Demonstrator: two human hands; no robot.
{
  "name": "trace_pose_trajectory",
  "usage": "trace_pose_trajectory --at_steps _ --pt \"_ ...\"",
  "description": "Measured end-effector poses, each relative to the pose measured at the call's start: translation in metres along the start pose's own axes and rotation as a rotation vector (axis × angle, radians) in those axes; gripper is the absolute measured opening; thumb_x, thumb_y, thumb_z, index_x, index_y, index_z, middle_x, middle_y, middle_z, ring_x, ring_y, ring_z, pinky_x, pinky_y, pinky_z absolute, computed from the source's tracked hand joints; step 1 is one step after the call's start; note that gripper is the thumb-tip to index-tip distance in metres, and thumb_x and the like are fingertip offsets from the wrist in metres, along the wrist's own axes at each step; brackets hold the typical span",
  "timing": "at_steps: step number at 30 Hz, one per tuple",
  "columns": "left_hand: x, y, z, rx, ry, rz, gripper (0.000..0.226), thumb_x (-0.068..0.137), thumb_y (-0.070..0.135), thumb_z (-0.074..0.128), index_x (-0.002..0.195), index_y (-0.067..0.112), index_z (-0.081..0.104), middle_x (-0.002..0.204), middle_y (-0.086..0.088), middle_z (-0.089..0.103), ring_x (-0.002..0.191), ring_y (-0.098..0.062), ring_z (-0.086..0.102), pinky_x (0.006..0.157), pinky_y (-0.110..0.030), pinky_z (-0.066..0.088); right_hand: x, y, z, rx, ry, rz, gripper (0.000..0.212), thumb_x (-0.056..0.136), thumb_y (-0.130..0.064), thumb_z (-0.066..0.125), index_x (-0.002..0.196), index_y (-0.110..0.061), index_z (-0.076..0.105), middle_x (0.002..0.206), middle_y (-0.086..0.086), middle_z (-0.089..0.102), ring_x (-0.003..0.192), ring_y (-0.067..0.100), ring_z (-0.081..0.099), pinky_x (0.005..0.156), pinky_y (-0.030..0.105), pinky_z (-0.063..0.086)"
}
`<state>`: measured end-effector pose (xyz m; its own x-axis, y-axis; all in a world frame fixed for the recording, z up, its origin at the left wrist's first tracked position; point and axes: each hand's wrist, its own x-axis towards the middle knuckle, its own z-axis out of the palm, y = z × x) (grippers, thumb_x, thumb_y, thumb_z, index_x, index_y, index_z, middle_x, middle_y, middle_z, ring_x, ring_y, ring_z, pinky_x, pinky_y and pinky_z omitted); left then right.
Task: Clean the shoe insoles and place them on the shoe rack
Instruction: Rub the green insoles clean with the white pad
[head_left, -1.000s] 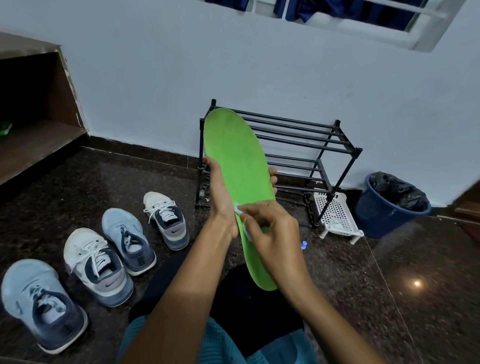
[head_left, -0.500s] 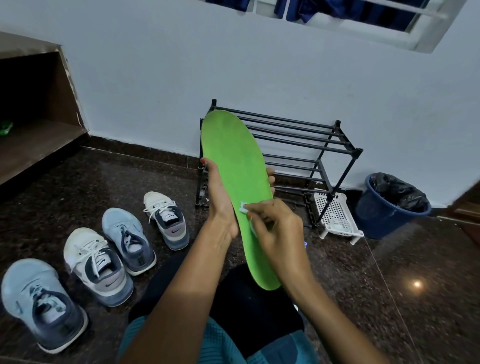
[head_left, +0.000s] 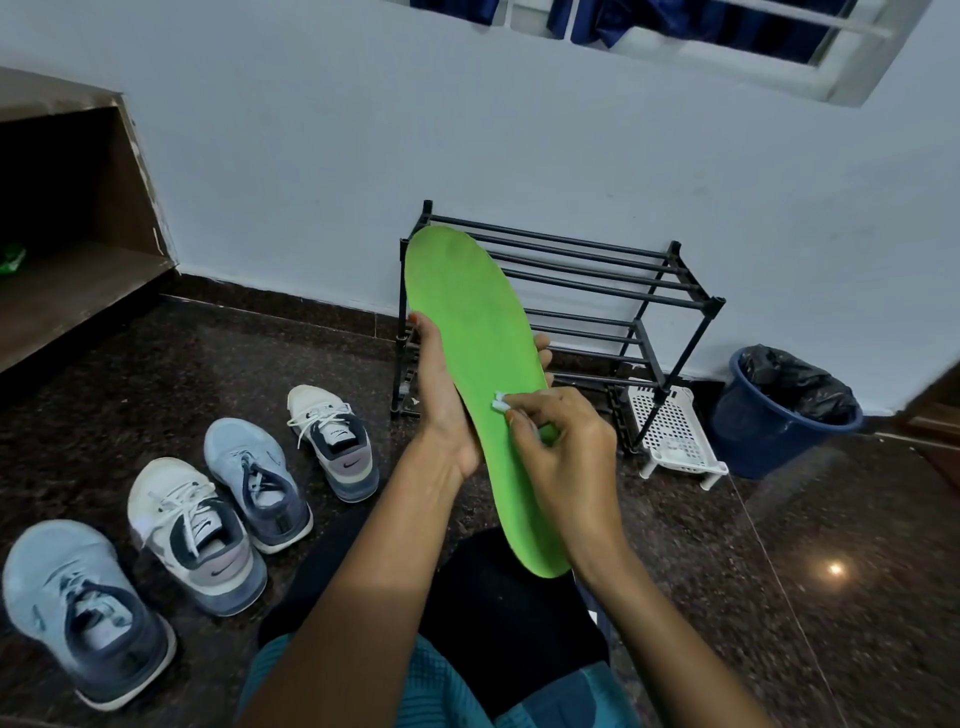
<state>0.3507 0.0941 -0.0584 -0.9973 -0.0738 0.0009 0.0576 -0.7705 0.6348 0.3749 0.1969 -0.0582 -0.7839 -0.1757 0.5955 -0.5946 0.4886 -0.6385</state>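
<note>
A long bright green insole (head_left: 467, 317) stands upright in front of me, toe end up. My left hand (head_left: 441, 400) grips its middle from behind, thumb on the left edge and fingertips showing at the right edge. My right hand (head_left: 561, 457) pinches a small white wipe (head_left: 500, 402) and presses it on the insole's face near the middle. Behind the insole stands a black metal shoe rack (head_left: 613, 291) with bare bars, against the wall.
Several sneakers lie on the dark granite floor to the left, such as a white one (head_left: 332, 441) and a light blue one (head_left: 78, 608). A white perforated basket (head_left: 670, 431) and a blue bin (head_left: 779, 415) sit right of the rack. A wooden shelf (head_left: 67, 280) is at left.
My right hand with the wipe has slid up the insole's face. The insole and my left hand shifted slightly left.
</note>
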Motion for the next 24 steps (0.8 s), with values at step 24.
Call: trace_pose_trajectory --at_steps 24 --pt "-0.007 0.001 0.006 -0.001 -0.072 -0.036 0.093 0.088 0.074 0.009 0.111 0.001 0.062 0.098 -0.02 0.07 0.085 -0.028 0.069 0.072 -0.035 0.058 0.023 0.011 -0.01 -0.083 -0.088 -0.185 0.024 0.076 0.003 0.06 0.097 -0.002 0.07 0.085 0.0 0.054 0.079 0.017 0.056 0.073 0.018 0.042"
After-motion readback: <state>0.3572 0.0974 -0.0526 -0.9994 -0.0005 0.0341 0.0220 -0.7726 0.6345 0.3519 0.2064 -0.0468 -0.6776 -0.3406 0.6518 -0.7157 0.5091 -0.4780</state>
